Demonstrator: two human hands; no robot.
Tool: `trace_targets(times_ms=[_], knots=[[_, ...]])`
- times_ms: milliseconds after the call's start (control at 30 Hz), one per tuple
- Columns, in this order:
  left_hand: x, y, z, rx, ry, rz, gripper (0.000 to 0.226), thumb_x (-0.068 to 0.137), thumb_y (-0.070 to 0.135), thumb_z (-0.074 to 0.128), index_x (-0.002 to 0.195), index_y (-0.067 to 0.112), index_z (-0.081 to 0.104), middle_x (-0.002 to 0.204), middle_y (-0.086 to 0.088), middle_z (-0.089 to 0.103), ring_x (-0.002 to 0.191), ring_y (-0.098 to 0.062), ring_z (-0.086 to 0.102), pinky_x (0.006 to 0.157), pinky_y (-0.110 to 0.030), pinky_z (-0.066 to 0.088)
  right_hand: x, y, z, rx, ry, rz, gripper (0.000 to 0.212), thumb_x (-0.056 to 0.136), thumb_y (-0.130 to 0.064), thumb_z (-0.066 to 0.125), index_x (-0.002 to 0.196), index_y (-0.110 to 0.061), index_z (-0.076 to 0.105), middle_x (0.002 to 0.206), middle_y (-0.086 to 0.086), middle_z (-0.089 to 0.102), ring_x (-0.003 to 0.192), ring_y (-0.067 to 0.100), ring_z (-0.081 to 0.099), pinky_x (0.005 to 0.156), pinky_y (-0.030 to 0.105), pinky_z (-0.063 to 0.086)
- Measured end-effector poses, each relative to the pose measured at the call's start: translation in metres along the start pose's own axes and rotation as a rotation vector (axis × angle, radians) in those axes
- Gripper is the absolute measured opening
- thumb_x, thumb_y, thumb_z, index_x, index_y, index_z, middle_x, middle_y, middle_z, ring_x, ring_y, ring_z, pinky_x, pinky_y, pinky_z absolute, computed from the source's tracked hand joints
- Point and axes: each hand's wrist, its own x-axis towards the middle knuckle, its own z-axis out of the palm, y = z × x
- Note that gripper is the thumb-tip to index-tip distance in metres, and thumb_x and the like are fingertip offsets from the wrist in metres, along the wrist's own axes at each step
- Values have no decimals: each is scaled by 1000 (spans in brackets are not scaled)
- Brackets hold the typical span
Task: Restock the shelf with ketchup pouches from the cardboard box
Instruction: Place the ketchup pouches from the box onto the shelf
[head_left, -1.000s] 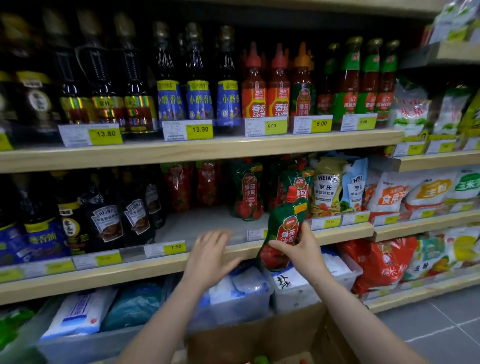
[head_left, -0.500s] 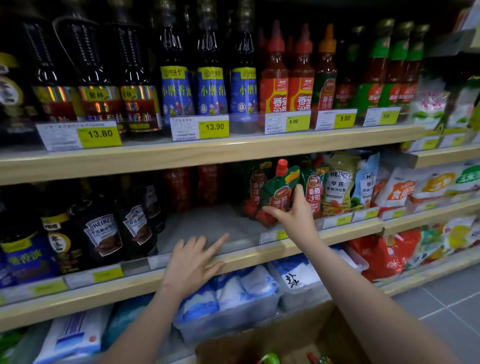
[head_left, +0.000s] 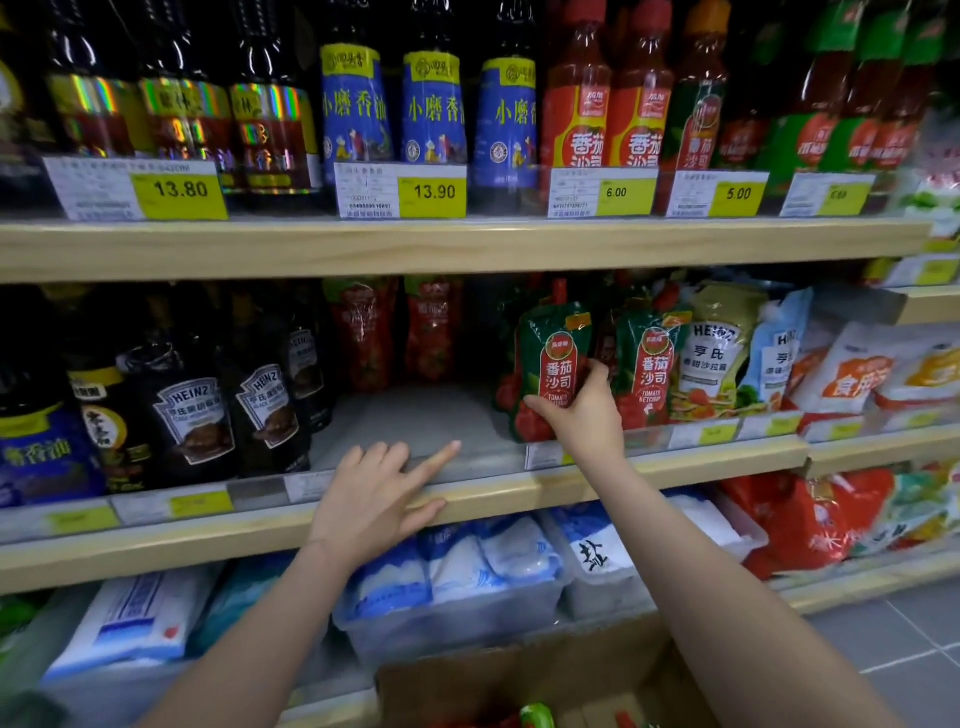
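Up on the middle shelf (head_left: 675, 460), the right hand (head_left: 584, 415) grips an upright ketchup pouch (head_left: 553, 364), just beside another pouch at its 3 o'clock. The left hand (head_left: 374, 499) rests open, fingers spread, on the shelf edge. The cardboard box (head_left: 524, 675) sits at 6 o'clock.
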Motion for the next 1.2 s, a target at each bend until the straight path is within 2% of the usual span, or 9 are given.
trace_targets(times_ms=[133,333,500,667,900,1000,1067,1133,1200], knots=[[-1,0,-1,-5,-16,-2,61,87,56,32,143,32,28,76,-3,49,65,-24,49,56,-35,36,-11,1,3,-111,56,-57,80,69,-28,80,129,-6,33,125,13,49,111,33,55,89,46,49],[-1,1,-1,-4,-4,0,61,86,56,34,141,32,31,73,-3,49,63,-23,49,55,-33,37,0,-6,17,-144,94,-21,65,74,-19,76,123,-2,36,122,17,48,105,38,57,81,44,49],[-1,0,2,-1,21,5,61,85,57,34,140,33,33,72,-2,49,61,-22,48,55,-31,37,11,-6,29,-182,121,-29,60,76,-19,73,119,0,36,119,19,48,100,41,58,75,45,50],[-1,0,3,-1,32,10,61,85,57,34,141,32,32,72,-2,48,62,-22,48,55,-31,37,18,-6,35,-193,113,4,62,78,-20,72,123,-2,34,122,19,46,100,41,59,78,49,53],[-1,0,0,-4,39,23,62,85,57,34,142,32,30,73,-2,49,62,-22,49,55,-31,38,18,-6,32,-164,50,48,65,76,-27,73,122,-3,35,122,18,46,105,39,56,82,49,51],[-2,-1,-1,-21,46,18,63,85,56,34,143,32,28,73,-2,49,62,-22,49,55,-32,37,2,-6,11,-70,-10,-84,76,76,-26,73,135,-5,30,132,15,43,119,31,48,95,41,43],[-2,-2,-2,-29,36,10,63,86,56,32,144,31,24,75,-2,50,64,-22,50,56,-33,37,-18,-1,-13,-49,-56,-183,76,79,-28,70,139,-10,28,139,10,39,127,23,41,102,34,37],[-3,1,-3,-41,31,-3,63,87,55,31,144,29,26,81,-4,53,69,-23,52,59,-34,38,-40,12,-38,-102,-102,-229,71,83,-32,65,141,-14,28,142,4,37,128,18,39,102,30,36],[-3,11,-4,-73,59,-17,61,86,52,34,141,25,35,98,-7,59,82,-26,57,70,-37,41,-61,35,-62,-174,-135,-245,66,85,-34,62,140,-18,29,141,0,38,126,15,41,97,26,39]])
